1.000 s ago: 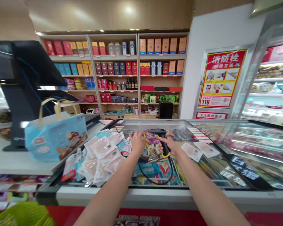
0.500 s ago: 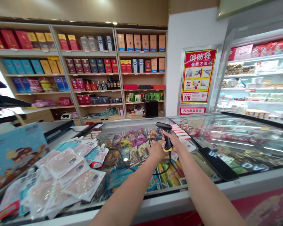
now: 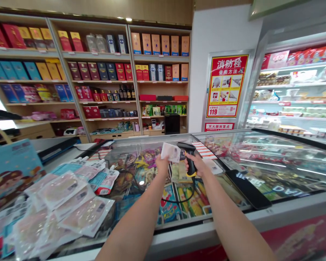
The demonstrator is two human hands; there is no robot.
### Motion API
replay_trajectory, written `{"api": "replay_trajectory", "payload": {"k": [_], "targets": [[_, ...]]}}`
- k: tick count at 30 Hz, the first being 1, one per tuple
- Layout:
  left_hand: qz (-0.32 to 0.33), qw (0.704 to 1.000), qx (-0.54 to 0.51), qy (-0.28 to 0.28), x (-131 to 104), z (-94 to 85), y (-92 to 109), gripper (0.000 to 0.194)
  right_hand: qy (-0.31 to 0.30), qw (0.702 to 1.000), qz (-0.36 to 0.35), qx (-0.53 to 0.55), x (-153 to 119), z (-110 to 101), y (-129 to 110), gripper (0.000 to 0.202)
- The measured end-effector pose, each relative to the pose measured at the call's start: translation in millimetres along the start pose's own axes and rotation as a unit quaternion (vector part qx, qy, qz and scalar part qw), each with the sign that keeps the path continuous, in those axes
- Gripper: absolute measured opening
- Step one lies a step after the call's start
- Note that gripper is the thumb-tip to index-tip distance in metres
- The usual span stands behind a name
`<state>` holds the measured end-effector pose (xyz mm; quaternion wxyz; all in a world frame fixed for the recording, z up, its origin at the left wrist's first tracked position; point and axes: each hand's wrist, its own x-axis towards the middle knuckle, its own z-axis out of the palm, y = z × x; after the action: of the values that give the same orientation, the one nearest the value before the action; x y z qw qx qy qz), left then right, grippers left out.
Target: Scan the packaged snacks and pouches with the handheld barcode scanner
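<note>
Shop shelves [image 3: 103, 72] of boxed goods fill the wall behind a glass-topped freezer [image 3: 233, 156]. Sealed pouches [image 3: 62, 203] lie heaped on its lid at my left. My right hand [image 3: 197, 166] grips the black barcode scanner [image 3: 188, 159]; just beside it, my left hand [image 3: 162, 164] pinches a small packet [image 3: 170, 152] above the glass.

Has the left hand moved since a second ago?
Yes. The left hand has lifted off the freezer lid and now holds a small packet up beside the scanner.
</note>
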<state>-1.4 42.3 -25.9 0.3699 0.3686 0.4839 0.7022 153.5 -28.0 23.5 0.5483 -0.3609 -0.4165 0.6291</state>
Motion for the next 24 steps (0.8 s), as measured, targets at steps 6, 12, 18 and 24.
{"api": "replay_trajectory", "payload": {"k": [6, 12, 18, 24], "targets": [[-0.012, 0.993, -0.059, 0.097, 37, -25.8, 1, 0.022, -0.002, 0.997, 0.026, -0.076, -2, 3, 4, 0.041], [-0.029, 0.985, -0.162, 0.052, 31, -20.8, 3, 0.025, -0.011, 0.994, 0.033, -0.103, -3, 1, 5, 0.037], [-0.031, 0.988, -0.135, 0.063, 28, -22.8, 6, 0.022, -0.018, 0.99, 0.056, -0.132, -3, 0, 9, 0.036], [-0.006, 0.993, -0.08, 0.087, 30, -27.5, 5, 0.017, -0.039, 0.983, 0.08, -0.16, -3, -2, 12, 0.035]]}}
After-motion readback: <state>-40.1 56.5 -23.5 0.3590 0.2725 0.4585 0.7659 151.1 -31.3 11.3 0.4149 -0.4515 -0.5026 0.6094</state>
